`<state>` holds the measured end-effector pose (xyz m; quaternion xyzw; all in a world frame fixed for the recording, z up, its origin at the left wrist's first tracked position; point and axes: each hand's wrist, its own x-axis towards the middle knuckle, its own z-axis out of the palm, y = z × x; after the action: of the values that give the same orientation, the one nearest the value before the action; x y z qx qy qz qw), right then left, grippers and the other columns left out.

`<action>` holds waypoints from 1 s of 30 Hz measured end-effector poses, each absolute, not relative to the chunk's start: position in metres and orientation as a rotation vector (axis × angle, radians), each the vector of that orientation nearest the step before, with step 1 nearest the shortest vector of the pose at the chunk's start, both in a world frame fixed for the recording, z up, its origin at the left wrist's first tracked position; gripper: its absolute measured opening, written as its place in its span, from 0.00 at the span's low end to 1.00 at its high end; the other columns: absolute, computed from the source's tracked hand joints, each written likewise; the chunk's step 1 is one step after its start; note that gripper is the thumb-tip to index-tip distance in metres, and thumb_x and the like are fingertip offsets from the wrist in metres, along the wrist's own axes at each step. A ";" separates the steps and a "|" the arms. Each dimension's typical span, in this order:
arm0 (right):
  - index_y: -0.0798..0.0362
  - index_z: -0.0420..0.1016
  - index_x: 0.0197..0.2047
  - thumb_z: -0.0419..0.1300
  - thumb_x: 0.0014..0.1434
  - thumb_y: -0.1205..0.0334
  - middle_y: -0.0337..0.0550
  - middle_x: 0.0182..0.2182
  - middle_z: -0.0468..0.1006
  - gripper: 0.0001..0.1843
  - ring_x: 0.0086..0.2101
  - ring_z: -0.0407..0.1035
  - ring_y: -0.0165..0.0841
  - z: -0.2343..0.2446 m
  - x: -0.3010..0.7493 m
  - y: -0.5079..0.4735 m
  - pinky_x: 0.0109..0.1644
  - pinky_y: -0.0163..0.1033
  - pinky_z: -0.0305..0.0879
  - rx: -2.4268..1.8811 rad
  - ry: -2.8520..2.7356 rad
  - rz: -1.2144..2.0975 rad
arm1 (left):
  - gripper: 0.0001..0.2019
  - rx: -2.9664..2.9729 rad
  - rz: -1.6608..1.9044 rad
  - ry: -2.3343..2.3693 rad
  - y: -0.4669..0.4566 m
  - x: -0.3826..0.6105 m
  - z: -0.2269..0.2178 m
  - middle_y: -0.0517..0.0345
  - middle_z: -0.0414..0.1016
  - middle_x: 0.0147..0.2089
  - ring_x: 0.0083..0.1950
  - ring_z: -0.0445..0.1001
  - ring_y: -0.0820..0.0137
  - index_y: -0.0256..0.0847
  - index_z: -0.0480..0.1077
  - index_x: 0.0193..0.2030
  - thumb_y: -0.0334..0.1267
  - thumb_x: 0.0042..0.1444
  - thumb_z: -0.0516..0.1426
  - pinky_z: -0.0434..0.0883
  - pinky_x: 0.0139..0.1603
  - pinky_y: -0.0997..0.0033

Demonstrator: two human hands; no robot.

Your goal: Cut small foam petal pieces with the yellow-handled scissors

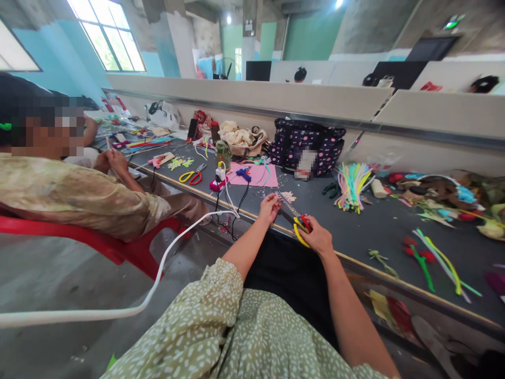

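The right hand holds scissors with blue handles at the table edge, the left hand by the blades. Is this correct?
Not quite. In the head view the scissors have yellow and red handles; the right hand holds them at the table edge, left hand by the blades.

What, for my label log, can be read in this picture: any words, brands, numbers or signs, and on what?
No text reads clearly.
Green ceiling sign: too small to read.
Notice on the pillar: too small.
Tag on the dotted bag: blurred out.
Scissors in the right hand: no print visible.
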<state>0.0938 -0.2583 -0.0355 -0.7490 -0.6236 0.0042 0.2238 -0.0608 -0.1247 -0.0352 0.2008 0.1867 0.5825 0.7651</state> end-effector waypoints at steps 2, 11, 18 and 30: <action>0.45 0.65 0.54 0.55 0.50 0.39 0.41 0.40 0.78 0.31 0.37 0.73 0.39 -0.038 0.094 -0.258 0.37 0.40 0.65 -2.058 -1.724 -0.001 | 0.12 0.435 1.264 0.405 -0.124 -0.061 -0.035 0.62 0.70 0.25 0.21 0.63 0.83 0.36 0.69 0.33 0.27 0.40 0.65 0.65 0.32 0.75; 0.44 0.66 0.55 0.54 0.51 0.41 0.40 0.42 0.78 0.30 0.38 0.72 0.39 -0.037 0.093 -0.260 0.39 0.40 0.65 -2.044 -1.758 -0.036 | 0.12 0.420 1.273 0.356 -0.121 -0.061 -0.039 0.65 0.68 0.24 0.21 0.62 0.83 0.37 0.69 0.33 0.26 0.40 0.64 0.64 0.31 0.76; 0.45 0.65 0.55 0.54 0.52 0.40 0.41 0.41 0.78 0.30 0.38 0.72 0.39 -0.037 0.091 -0.260 0.38 0.40 0.65 -2.067 -1.766 -0.047 | 0.11 0.425 1.288 0.384 -0.124 -0.061 -0.036 0.66 0.66 0.22 0.22 0.63 0.82 0.37 0.69 0.32 0.26 0.41 0.64 0.64 0.32 0.75; 0.44 0.66 0.55 0.53 0.52 0.39 0.40 0.40 0.78 0.30 0.37 0.72 0.39 -0.039 0.092 -0.260 0.38 0.40 0.64 -2.066 -1.758 -0.068 | 0.09 0.419 1.276 0.372 -0.122 -0.061 -0.038 0.64 0.67 0.23 0.22 0.63 0.82 0.36 0.70 0.32 0.27 0.42 0.63 0.65 0.32 0.75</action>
<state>0.0919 -0.2599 -0.0390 -0.7440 -0.6331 -0.0246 0.2123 -0.0615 -0.1221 -0.0380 0.1927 0.1712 0.5875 0.7670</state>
